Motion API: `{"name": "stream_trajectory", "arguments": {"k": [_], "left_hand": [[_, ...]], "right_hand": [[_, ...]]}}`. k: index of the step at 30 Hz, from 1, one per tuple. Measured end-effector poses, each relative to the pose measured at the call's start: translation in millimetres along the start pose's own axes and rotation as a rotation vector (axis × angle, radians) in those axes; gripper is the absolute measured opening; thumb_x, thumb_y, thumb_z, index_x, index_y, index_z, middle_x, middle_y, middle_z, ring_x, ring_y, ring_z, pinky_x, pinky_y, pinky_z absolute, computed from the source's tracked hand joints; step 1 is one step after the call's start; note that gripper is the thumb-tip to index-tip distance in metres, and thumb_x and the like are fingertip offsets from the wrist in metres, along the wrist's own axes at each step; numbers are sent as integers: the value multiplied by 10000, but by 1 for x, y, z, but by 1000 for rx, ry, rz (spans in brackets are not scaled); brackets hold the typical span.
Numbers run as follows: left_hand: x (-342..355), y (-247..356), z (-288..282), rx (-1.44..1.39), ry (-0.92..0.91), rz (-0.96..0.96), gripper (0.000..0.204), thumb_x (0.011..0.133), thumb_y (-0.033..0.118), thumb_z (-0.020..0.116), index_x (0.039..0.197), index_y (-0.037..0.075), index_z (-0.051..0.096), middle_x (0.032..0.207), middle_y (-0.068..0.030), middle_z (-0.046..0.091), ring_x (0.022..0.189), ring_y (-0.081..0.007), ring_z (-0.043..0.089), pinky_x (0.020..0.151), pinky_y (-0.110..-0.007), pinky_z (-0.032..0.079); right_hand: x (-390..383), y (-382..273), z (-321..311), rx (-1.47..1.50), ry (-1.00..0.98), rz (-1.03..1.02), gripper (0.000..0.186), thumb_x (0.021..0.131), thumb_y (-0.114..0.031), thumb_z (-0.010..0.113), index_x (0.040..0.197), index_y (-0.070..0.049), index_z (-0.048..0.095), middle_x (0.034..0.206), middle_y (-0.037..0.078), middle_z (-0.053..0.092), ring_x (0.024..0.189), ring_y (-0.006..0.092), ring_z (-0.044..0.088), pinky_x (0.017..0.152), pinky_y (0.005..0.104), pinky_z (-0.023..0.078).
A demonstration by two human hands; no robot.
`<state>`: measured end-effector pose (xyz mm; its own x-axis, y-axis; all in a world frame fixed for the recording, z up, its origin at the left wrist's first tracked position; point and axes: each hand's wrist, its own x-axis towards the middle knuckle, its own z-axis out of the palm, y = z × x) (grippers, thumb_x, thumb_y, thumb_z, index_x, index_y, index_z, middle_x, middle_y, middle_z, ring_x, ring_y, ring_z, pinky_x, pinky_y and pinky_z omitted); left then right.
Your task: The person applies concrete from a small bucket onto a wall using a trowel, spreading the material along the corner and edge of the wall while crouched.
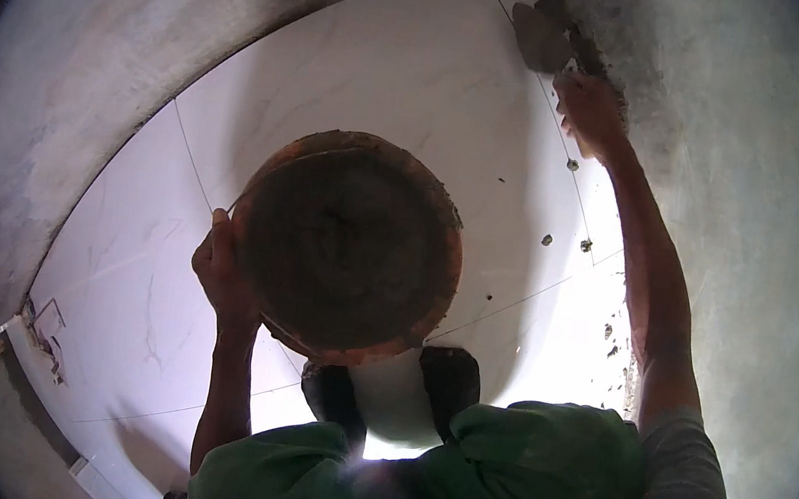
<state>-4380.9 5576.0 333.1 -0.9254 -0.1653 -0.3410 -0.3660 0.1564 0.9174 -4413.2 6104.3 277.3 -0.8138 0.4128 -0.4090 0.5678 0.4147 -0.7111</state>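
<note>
A round orange-brown basin (452,256) hangs above the floor in front of me, its rim crusted with dried material. Grey wet mortar (350,243) fills much of it. My left hand (223,272) grips the basin's left rim. Stretched far ahead to the right, my right hand (589,113) is closed round the handle of a trowel. The trowel's grey blade (540,41) is at the foot of the right wall, beside dark mortar (587,52) smeared there. Shadow partly blurs the blade's outline.
Pale, glossy tiles with thin joints cover the floor (403,68). Rough plastered walls rise at left (125,32) and right (760,196). Mortar crumbs (586,245) lie near the right wall. A small cut-out (51,325) shows at the left edge. My dark shoes (450,382) are below the basin.
</note>
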Motion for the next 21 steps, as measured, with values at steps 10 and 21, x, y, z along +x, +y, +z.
{"name": "stream_trajectory", "arguments": {"k": [10, 21], "left_hand": [[-1, 6, 4, 88, 95, -9, 543, 1183, 358, 446, 746, 86, 620, 631, 42, 524, 599, -56, 463, 597, -310, 396], [9, -21, -14, 677, 43, 448, 522, 1175, 405, 486, 984, -2, 751, 813, -26, 683, 740, -128, 618, 718, -325, 514]], "right_hand": [[35, -26, 1, -689, 107, 7, 377, 902, -231, 582, 1148, 4, 744, 1132, 293, 763, 1069, 462, 751, 997, 505, 595], [53, -3, -17, -892, 282, -323, 290, 877, -236, 635, 916, 2, 797, 1010, 282, 765, 987, 426, 763, 897, 541, 612]]}}
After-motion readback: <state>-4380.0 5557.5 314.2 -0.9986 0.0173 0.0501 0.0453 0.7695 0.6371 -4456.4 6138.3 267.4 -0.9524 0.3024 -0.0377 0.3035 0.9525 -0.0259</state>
